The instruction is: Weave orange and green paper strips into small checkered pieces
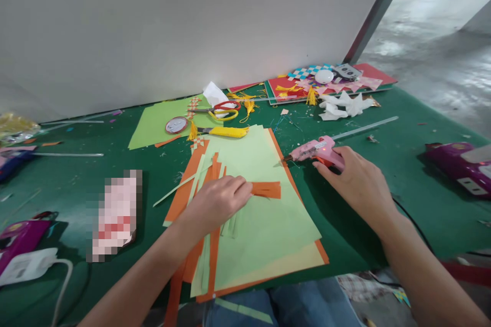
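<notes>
Fingers curled, my left hand (224, 198) grips orange paper strips (270, 190) over a stack of light green paper (264, 240) with orange sheets beneath. More orange and green strips (214, 253) lie under that wrist. On the right, my right hand (347, 168) has its fingers around the handle of a pink glue gun (316, 150). The gun's nozzle points left, near the right edge of the paper stack, and a clear glue stick (366, 127) extends from its back.
Behind the stack lie a yellow cutter (229, 132), scissors (226, 111), a round tin (176, 125) and white tissue (347, 106). A blurred pink item (117, 214) is at left. Purple devices (460, 166) sit at both sides. A wall (172, 25) rises behind the green table (414, 127).
</notes>
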A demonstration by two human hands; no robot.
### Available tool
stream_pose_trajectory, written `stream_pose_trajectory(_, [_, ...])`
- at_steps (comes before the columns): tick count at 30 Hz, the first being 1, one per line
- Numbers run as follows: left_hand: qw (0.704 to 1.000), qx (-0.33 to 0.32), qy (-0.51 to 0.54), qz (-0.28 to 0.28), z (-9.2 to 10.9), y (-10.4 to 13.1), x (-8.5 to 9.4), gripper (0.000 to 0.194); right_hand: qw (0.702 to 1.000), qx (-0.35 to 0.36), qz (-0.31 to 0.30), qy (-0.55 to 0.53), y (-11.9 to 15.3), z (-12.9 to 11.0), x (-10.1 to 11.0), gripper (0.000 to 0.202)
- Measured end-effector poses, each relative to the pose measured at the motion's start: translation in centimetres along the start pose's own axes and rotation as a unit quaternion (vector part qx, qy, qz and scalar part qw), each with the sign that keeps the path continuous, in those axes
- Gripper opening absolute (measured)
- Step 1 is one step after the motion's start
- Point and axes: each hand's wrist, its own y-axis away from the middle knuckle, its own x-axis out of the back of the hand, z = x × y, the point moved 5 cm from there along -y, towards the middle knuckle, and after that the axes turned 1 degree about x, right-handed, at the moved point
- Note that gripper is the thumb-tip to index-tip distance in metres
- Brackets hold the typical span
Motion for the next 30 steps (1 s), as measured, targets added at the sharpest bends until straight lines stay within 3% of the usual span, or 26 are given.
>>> stream_pose_trajectory(13, [0.990,0.043,0.111,0.071,-0.8,1.0,-0.3,0.014,1.000,-0.006,-0.001,0.005,0.0,0.1,-0.3,0.038])
stream_pose_trajectory(17, [0.981,0.100,0.136,0.092,-0.9,0.9,-0.2,0.012,1.000,-0.004,0.001,0.008,-0.1,0.1,-0.3,0.038])
stream_pose_trajectory(21, [0.966,0.176,0.184,0.056,-1.4,0.7,-0.2,0.010,1.000,-0.003,0.007,0.016,-0.1,0.1,-0.2,0.038])
stream_pose_trajectory(25, [0.952,0.202,0.228,0.040,-2.1,1.1,-0.4,0.018,0.998,0.047,0.026,0.017,0.4,-1.4,0.1,0.035])
stream_pose_trajectory(30, [0.943,0.211,0.256,0.031,-2.7,1.9,-1.0,0.027,0.984,0.167,0.060,0.000,1.7,-5.3,0.9,0.031])
